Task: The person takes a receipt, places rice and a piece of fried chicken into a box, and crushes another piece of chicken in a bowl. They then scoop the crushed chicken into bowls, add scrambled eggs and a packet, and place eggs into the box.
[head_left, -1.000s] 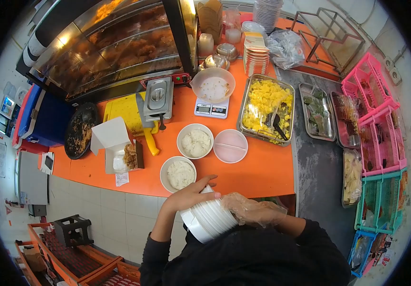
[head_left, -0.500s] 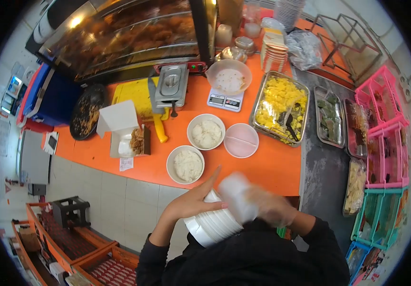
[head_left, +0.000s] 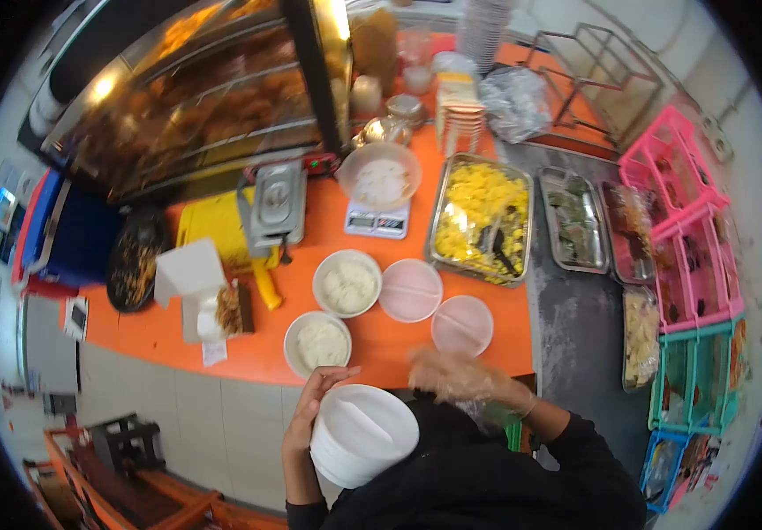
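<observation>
At the near edge of the orange counter [head_left: 381,353], a stack of white bowls [head_left: 365,433] is gripped along its side by the left hand [head_left: 310,408], the fingertips raised by the rim. A divider can be seen inside the top bowl. Well apart from the stack, the gloved right hand [head_left: 460,375] is held just below the nearer pale divided bowl [head_left: 462,326]; it is blurred, so whether it is open or closed cannot be told, nor whether anything is held. A second pale divided bowl [head_left: 411,291] is set up and to the left, beside the upper rice bowl [head_left: 347,283]. The lower rice bowl [head_left: 317,344] is placed near the left fingertips. Beyond them, a clear bowl [head_left: 380,177] is borne by a kitchen scale [head_left: 376,221], and yellow food [head_left: 482,203] is held in a metal tray [head_left: 435,252], in which a black utensil [head_left: 500,251] is laid.
</observation>
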A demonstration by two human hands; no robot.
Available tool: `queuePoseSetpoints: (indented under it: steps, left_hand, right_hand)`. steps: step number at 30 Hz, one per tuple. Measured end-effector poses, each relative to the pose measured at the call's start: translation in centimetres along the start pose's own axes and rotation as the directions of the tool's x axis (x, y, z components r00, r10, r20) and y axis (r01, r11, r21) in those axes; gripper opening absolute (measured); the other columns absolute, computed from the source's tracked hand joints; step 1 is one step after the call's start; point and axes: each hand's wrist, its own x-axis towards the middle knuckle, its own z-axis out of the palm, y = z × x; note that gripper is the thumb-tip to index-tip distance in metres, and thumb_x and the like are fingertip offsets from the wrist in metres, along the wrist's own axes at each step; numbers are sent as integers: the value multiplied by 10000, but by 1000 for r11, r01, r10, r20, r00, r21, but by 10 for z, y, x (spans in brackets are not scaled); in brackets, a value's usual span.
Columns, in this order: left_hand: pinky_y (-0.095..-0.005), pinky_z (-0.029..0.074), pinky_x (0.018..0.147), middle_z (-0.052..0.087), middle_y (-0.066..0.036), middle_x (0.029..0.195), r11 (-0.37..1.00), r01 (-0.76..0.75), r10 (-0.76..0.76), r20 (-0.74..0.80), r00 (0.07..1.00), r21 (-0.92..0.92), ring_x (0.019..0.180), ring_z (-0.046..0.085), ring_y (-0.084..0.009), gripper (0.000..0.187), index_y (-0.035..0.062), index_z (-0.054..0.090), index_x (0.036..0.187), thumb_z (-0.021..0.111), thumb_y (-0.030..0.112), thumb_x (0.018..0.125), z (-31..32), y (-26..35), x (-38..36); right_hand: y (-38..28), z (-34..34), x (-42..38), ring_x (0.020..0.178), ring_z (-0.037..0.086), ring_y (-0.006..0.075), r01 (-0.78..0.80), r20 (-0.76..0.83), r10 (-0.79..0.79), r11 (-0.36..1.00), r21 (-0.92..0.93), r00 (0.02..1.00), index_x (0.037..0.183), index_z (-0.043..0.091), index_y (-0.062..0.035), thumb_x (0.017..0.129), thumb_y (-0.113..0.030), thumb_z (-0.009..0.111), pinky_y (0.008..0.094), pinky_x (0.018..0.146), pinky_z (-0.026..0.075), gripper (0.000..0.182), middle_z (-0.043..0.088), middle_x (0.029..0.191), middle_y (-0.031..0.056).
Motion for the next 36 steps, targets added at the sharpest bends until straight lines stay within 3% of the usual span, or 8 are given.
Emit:
queuePoseSetpoints:
  steps: [5, 15, 19, 21, 25, 31, 33, 36]
  left_hand:
    - [-313, 452, 832, 471, -167, 1246, 993, 2, -20, 146, 989, 119, 967, 596, -249, 687, 9, 356, 1274, 516, 507, 828, 55, 35, 79]
    - [-285, 445, 726, 592, -84, 884, 904, -109, 274, -363, 891, 413, 800, 551, -137, 151, -4, 536, 980, 512, 106, 879, 68, -38, 156]
    - [-277, 470, 631, 626, -97, 773, 832, 156, 70, -380, 922, 532, 683, 603, -153, 298, 11, 551, 964, 599, 283, 851, 62, -113, 130]
    - [-282, 480, 691, 604, -112, 884, 832, 246, -34, -398, 917, 497, 774, 611, -170, 279, -9, 542, 1022, 565, 227, 875, 56, -139, 114]
    - [-360, 453, 793, 587, -152, 1010, 791, 324, -79, -438, 896, 520, 914, 571, -266, 236, 36, 561, 1038, 545, 218, 889, 71, -118, 97]
    - [-334, 481, 740, 606, -160, 966, 789, 343, -147, -385, 911, 509, 854, 587, -265, 299, 48, 542, 1056, 497, 308, 915, 66, -142, 88]
    - [-297, 498, 720, 626, -125, 894, 684, 562, -398, -408, 821, 464, 815, 629, -166, 384, -22, 539, 1010, 586, 329, 862, 73, -144, 100]
    - [-313, 491, 647, 637, -128, 766, 603, 648, -511, -399, 761, 464, 693, 636, -216, 472, 7, 548, 997, 606, 436, 809, 89, -148, 119]
  right_hand:
    - [-2, -2, -18, 852, 551, 119, -164, 291, -54, 723, 671, 955, 1236, 464, -60, 894, -465, 494, 272, 688, 463, 531, 579, 993, 32]
    - [12, -240, -31, 836, 629, 187, 530, -809, 92, 711, 461, 580, 1152, 520, -41, 867, -307, 555, 364, 582, 537, 392, 617, 999, 82]
    - [152, -438, 52, 737, 579, 252, 58, -966, -22, 998, -7, 259, 996, 566, -38, 861, -280, 555, 387, 627, 489, 278, 568, 871, 93]
    - [305, -526, 142, 698, 558, 271, -560, -731, -638, 524, -642, 241, 827, 596, -60, 810, -241, 582, 416, 641, 458, 182, 547, 771, 100]
    - [209, -491, 112, 697, 579, 307, -72, -832, -454, 864, -499, 318, 747, 617, -70, 779, -211, 554, 405, 687, 463, 157, 566, 727, 138]
    - [140, -437, 79, 816, 581, 383, -551, -818, -390, 606, -574, 424, 877, 625, -52, 805, -230, 509, 437, 774, 464, 224, 591, 871, 204]
    - [68, -364, 49, 812, 577, 373, -417, -770, -629, 732, -539, -108, 890, 589, -30, 846, -216, 512, 457, 719, 462, 206, 599, 849, 183]
    - [54, -245, 8, 636, 573, 305, -299, -773, -613, 716, -631, 164, 831, 546, -67, 812, -128, 558, 400, 561, 463, 65, 556, 716, 128]
